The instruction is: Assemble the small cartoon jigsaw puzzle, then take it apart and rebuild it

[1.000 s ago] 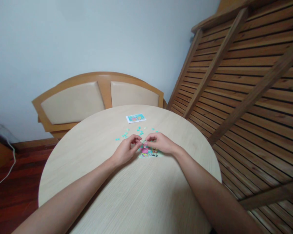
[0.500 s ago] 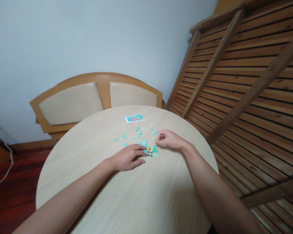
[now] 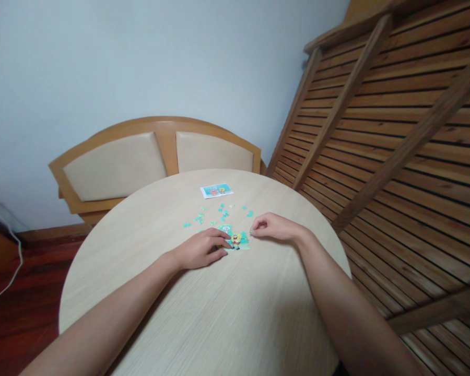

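Note:
A partly joined jigsaw puzzle [image 3: 243, 244] lies on the round table, showing a yellow square cartoon figure and a pale one on turquoise. Over its left part my left hand [image 3: 204, 248] rests flat with fingers spread, hiding that side. My right hand [image 3: 274, 226] is just off the puzzle's right edge, thumb and forefinger pinching a small puzzle piece [image 3: 251, 231]. Most of that piece is covered by the fingertips. Several loose turquoise pieces [image 3: 224, 213] are scattered beyond the puzzle, and a few more [image 3: 250, 213] lie near my right hand.
A small picture card [image 3: 216, 190] with a similar cartoon scene lies toward the far side of the pale wooden table [image 3: 141, 297]. Behind the table stands a padded headboard [image 3: 117, 162] against the wall. A slatted wooden frame [image 3: 376, 156] leans at the right.
My hands have parted. The left now lies flat on the puzzle, which has slid slightly left with it. My right hand moved right, took a piece, and came slightly nearer.

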The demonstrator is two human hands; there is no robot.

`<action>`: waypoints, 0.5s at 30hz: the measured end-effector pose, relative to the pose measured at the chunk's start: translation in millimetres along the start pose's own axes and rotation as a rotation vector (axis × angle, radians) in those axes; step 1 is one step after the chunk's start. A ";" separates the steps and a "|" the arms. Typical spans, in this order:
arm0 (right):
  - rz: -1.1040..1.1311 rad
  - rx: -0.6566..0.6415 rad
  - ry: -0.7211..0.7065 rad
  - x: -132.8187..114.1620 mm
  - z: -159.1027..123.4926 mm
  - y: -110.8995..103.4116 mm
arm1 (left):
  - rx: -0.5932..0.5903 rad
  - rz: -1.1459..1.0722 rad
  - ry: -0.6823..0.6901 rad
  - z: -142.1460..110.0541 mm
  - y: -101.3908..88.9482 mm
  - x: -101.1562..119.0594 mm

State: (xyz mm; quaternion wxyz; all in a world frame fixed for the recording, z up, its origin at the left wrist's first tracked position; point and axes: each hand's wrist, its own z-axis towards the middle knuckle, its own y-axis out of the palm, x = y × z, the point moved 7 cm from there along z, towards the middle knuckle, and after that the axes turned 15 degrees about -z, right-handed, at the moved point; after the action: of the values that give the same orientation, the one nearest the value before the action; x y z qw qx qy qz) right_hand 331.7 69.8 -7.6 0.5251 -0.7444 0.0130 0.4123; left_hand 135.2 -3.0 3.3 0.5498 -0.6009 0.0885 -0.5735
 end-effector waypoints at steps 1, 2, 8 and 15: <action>0.016 -0.004 0.010 1.1 0.3 0.7 | 0.001 0.001 0.000 0.0 0.0 -0.3; 0.037 -0.009 0.019 1.9 0.5 1.5 | 0.002 0.002 -0.001 0.0 0.1 -0.7; 0.101 -0.080 0.026 2.6 0.1 7.4 | 0.003 -0.003 -0.012 0.1 0.8 -2.0; 0.026 -0.099 0.024 4.0 -2.3 6.4 | 0.005 -0.008 -0.008 0.1 -0.7 0.0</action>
State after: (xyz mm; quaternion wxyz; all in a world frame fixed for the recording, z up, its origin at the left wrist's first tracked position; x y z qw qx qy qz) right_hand 332.8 66.8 -14.8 0.4819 -0.7743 0.0085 0.4101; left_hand 135.0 -2.7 3.8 0.5495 -0.6021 0.0822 -0.5734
